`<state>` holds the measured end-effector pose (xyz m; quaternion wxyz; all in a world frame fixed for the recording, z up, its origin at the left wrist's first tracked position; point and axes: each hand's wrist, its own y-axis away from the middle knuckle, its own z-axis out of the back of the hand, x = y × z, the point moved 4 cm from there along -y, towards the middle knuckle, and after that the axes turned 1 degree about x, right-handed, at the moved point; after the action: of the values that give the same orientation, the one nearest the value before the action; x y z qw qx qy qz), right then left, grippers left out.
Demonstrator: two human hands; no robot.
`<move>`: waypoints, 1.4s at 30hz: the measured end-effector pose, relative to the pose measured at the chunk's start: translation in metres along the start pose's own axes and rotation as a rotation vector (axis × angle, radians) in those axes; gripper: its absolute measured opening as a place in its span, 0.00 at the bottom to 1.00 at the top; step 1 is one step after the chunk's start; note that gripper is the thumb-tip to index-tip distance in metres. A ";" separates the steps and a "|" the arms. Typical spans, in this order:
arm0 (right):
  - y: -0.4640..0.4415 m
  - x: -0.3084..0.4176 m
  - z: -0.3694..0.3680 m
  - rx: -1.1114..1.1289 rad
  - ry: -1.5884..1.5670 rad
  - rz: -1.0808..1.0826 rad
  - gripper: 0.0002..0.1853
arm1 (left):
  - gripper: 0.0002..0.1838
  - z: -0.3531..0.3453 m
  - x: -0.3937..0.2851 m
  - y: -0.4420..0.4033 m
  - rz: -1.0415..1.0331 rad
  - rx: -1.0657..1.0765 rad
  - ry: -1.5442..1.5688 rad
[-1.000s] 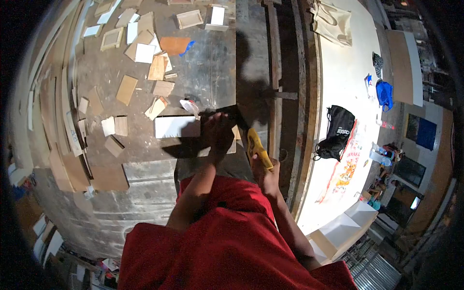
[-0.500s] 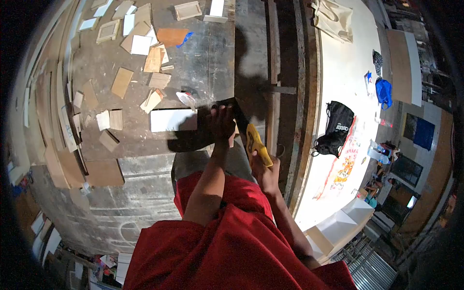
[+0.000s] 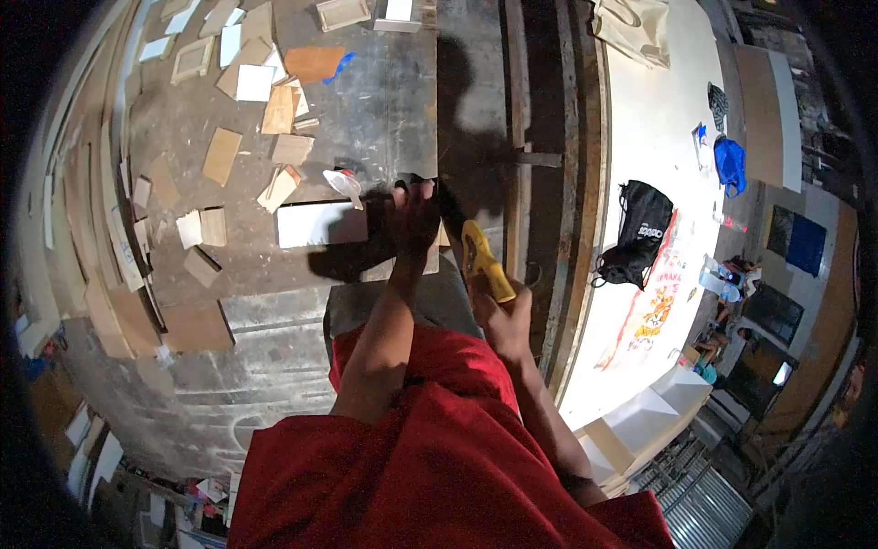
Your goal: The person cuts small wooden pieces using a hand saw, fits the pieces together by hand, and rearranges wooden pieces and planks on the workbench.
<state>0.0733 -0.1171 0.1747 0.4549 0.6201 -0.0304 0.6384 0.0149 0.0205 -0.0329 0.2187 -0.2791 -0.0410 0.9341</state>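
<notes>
My right hand [image 3: 504,316] is closed around the yellow handle of a handsaw [image 3: 484,263]. The saw points away from me along the table edge, its dark blade mostly lost in shadow. Just left of the blade, my left hand [image 3: 416,218] presses on a piece of wood [image 3: 443,237], with its fingers reaching forward over it. Shadow and the hand hide most of that wood. A white panel [image 3: 320,226] lies flat to the left, and a small clear-and-red object [image 3: 344,186] rests beyond it.
Several wood offcuts [image 3: 221,156] are scattered over the worktable [image 3: 384,110]. Long boards [image 3: 101,229] line the left side. To the right runs a dark gap with wooden rails [image 3: 576,183], then a white surface [image 3: 640,128] bearing a black drawstring bag [image 3: 637,229]. People sit farther right.
The saw and my right hand have moved slightly forward, away from my body. My left hand stays over the wood. The whole view has shifted a little.
</notes>
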 end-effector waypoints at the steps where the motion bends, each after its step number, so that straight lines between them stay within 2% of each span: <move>1: 0.004 -0.002 0.000 -0.004 0.020 -0.010 0.12 | 0.18 -0.001 -0.004 0.002 -0.001 0.005 0.004; 7: -0.001 0.021 -0.012 0.041 -0.025 -0.074 0.15 | 0.14 -0.005 0.004 0.007 0.040 0.001 -0.158; 10: -0.018 -0.009 -0.004 -0.113 0.014 -0.107 0.17 | 0.15 -0.022 0.007 0.015 -0.079 -0.046 -0.182; 12: -0.018 -0.022 0.001 -0.092 0.061 -0.077 0.17 | 0.18 -0.031 0.011 0.015 0.031 0.006 -0.148; 14: -0.017 -0.037 0.003 -0.098 0.107 -0.038 0.16 | 0.18 -0.003 -0.001 0.005 0.041 0.012 -0.135; 15: -0.011 -0.010 -0.005 -0.060 0.046 -0.045 0.16 | 0.18 0.004 -0.002 0.002 0.062 0.020 -0.115; 20: -0.028 -0.011 -0.012 0.051 0.014 -0.015 0.16 | 0.17 0.017 -0.001 -0.001 0.171 0.037 0.041; 25: -0.021 0.011 -0.017 0.019 -0.097 -0.082 0.16 | 0.17 0.000 0.010 -0.006 0.414 0.052 0.273; 28: -0.030 -0.003 -0.009 0.034 -0.058 -0.076 0.16 | 0.17 -0.033 0.021 0.000 0.361 -0.162 0.430; 33: -0.023 -0.007 -0.014 0.059 -0.034 -0.025 0.15 | 0.17 -0.023 0.014 0.002 0.391 -0.144 0.253; 40: -0.023 0.010 -0.032 0.044 -0.044 -0.034 0.17 | 0.17 -0.019 0.012 -0.002 0.405 -0.142 0.221; 42: -0.033 0.024 -0.041 0.093 0.039 -0.001 0.18 | 0.17 -0.021 0.013 -0.004 0.408 -0.140 0.226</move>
<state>0.0670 -0.0605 0.1676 0.4263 0.6282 0.0086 0.6508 0.0184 0.0289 -0.0566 0.0086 -0.3990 -0.0237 0.9166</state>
